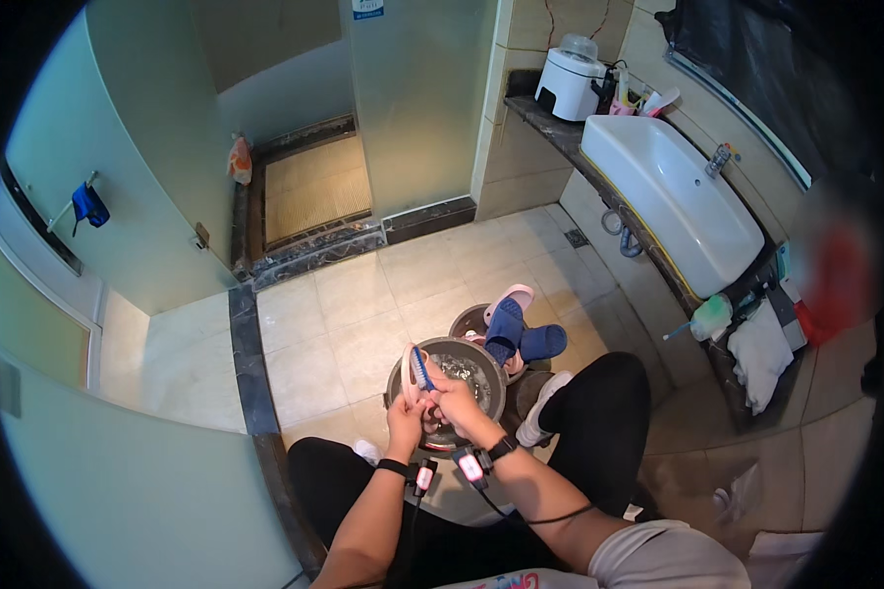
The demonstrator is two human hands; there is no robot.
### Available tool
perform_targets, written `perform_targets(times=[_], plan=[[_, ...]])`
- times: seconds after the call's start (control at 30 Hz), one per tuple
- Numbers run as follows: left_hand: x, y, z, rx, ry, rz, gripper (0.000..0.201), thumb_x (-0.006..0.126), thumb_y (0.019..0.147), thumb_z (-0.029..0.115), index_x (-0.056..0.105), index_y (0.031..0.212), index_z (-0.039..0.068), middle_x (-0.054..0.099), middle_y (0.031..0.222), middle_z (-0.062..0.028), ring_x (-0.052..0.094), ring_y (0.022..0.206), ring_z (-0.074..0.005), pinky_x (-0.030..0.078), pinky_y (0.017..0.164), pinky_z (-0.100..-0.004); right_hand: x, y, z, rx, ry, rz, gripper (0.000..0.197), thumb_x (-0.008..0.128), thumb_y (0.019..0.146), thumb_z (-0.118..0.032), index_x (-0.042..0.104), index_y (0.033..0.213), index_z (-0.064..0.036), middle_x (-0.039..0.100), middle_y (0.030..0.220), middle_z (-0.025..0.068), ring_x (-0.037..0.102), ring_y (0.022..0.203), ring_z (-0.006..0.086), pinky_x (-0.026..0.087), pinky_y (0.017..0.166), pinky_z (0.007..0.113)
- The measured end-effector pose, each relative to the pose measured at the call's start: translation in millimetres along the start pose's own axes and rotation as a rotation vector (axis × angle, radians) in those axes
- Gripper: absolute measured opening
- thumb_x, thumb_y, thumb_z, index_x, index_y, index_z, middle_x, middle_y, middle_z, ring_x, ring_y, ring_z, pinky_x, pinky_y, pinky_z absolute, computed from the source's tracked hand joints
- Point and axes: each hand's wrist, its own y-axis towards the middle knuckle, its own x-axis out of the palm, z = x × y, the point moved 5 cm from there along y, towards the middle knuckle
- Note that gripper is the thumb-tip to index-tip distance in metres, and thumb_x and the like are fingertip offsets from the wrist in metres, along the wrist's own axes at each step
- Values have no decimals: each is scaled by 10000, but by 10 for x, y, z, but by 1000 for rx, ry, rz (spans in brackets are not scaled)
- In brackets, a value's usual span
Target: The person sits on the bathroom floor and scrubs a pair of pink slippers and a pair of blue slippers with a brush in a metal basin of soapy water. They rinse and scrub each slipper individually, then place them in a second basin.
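Note:
My left hand is closed on a pale pink slipper, held up over the near-left side of a grey basin. My right hand grips a blue brush, whose white bristles lie against the slipper. Sudsy water shows in the basin below both hands. Just beyond, a smaller bucket stands with dark blue slippers and another pink slipper piled at its right. My fingertips partly overlap, so the lower end of the slipper is hidden.
My black-trousered knees flank the basin. To the right, a white sink sits on a dark counter bearing a white appliance and a white cloth. Frosted glass panels and a dark stone curb border the tiled floor.

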Motion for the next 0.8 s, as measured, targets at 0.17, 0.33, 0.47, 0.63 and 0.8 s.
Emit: perform_targets(times=[0.17,0.33,0.47,0.63,0.8], plan=[[-104,-93,159,71,97,57,175,592,844,-28,601,1019,-15,649,855,-49,592,731,-110,483,657,-261,-3,-139,112,177,100,-30,160,439,952,-77,571,968,11,526,754,62,416,515,92,305,412,217],[11,-131,53,18,-13,31,188,579,828,-65,600,1010,-21,653,840,-80,614,740,-150,490,662,-275,-120,132,199,275,343,-240,101,426,957,-76,494,984,-6,515,796,88,418,552,115,339,448,231],[-296,66,-20,84,212,143,173,625,794,-49,609,964,-30,659,810,-106,617,720,-167,487,662,-303,-67,-4,295,365,550,-415,118,432,962,-100,470,1010,0,534,844,120,430,573,137,355,458,242],[-461,150,-191,23,87,218,172,621,815,-43,591,982,-16,636,829,-58,581,705,-135,476,618,-283,-649,326,473,189,654,-59,118,451,937,-92,447,1038,-32,558,831,141,461,563,159,373,444,269],[-293,160,-3,-250,-163,128,94,612,876,77,557,950,57,596,786,-19,568,661,-127,488,541,-289,-1495,1059,1451,222,-756,438,234,440,840,-25,627,971,21,637,725,164,644,589,241,488,447,379]])
